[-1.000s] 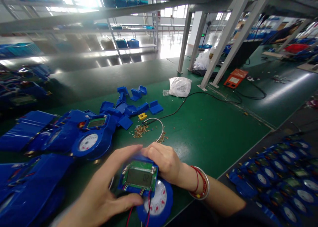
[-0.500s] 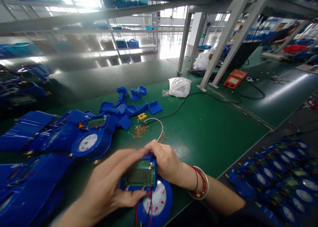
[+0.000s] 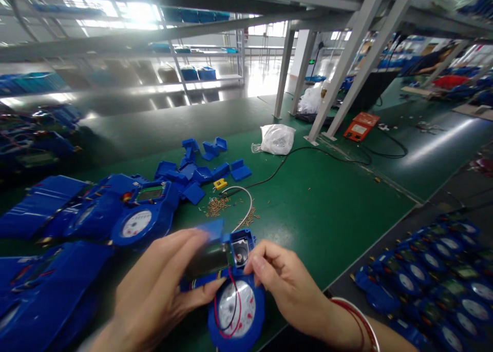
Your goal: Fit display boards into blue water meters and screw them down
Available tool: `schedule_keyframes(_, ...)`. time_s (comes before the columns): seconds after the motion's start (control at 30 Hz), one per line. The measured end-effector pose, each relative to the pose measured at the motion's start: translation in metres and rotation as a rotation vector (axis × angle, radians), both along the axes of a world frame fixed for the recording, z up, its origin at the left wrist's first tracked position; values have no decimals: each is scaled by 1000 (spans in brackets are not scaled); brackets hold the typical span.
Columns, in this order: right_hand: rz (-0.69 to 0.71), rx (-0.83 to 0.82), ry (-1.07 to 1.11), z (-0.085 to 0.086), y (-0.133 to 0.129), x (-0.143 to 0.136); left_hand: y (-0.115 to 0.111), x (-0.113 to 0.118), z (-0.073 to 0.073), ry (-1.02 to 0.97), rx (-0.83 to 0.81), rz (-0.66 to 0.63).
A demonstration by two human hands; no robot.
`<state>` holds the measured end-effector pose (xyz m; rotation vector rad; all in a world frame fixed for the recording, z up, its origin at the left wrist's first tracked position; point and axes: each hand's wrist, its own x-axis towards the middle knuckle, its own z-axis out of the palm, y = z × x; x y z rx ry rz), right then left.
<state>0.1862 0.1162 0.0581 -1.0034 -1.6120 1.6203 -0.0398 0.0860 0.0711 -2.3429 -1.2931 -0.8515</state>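
Observation:
In front of me lies a blue water meter (image 3: 236,311) with a round white dial and an open square compartment (image 3: 241,252) above it. My left hand (image 3: 165,275) is closed on a display module (image 3: 210,259), a circuit board with an LCD in a blue frame, tilted and lifted to the left of the compartment. Red and black wires (image 3: 239,316) loop from it across the dial. My right hand (image 3: 283,277) has its fingers curled and pinched at the compartment's right edge; the fingertips are partly hidden.
Blue plastic covers (image 3: 188,172), a yellow clip (image 3: 220,183), brass screws (image 3: 217,207) and a white-tipped cable (image 3: 250,203) lie beyond the meter. More blue meters (image 3: 142,223) stand left, others (image 3: 431,280) lower right. A white bag (image 3: 277,139) and orange box (image 3: 361,126) sit farther back.
The display module has come up and tilted leftward in my left hand, uncovering the compartment. My right hand has moved from the module's top down to the housing's right side.

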Motion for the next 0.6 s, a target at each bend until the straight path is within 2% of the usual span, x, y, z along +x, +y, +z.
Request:
schedule_keyframes(0.1,224,-359,161,4,-6,-5,-3,7,4,37,60,-9)
schedule_keyframes(0.17,227,-488,210,7,-6,-10,-5,12,6,57,105,-24)
schedule_keyframes(0.27,165,-566,212,12,-4,-13,-8,16,7,69,134,-26)
schedule_keyframes(0.37,151,-513,148,17,1,-9,-10,16,7,78,125,-14)
schedule_keyframes(0.6,82,-106,-157,30,14,2,-9,15,3,108,131,15)
